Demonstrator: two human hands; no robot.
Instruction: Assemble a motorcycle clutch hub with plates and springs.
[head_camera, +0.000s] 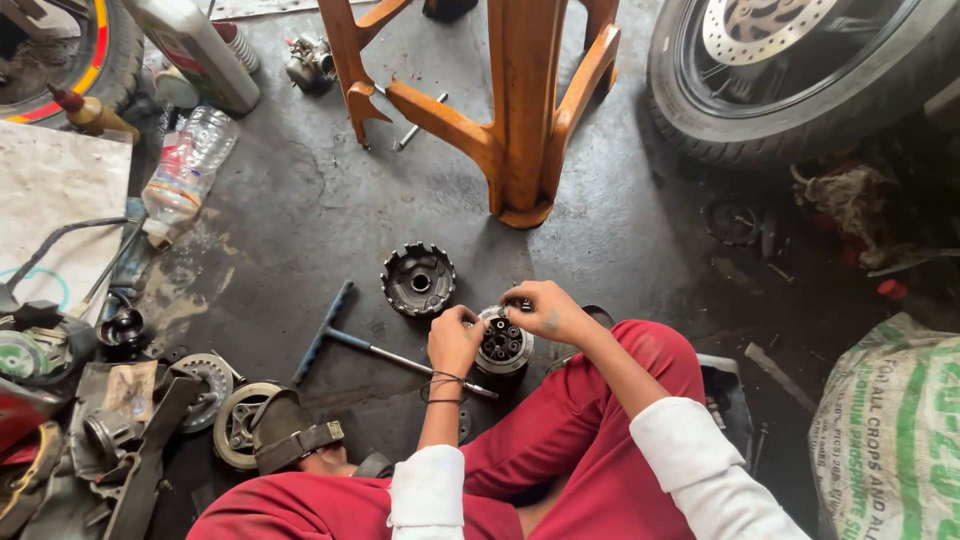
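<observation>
- Metal, round and grey, the clutch hub (503, 345) sits on the oily floor (300, 200) right under both hands, between the person's red-trousered knees.
- Left hand (455, 340) closes on the hub's near-left rim, fingers curled and pressed against it; right hand (545, 310) pinches something small at the far rim (too small to tell what).
- Judging from how things lie, the work looks partway along: the hub stands upright with its ring of holes and dark centre exposed, while a toothed clutch basket (418, 279) lies apart, just beyond the left grip, not yet joined to it.
- T-handle wrench (350, 340) rests untouched, left of the grip, its shaft running under the left wrist.
- More round parts, including a pale disc (238, 425), wait further left beside the sandalled foot (290, 432).
- Hub's face looks clean-edged but greasy, its holes evenly spaced around the middle.
</observation>
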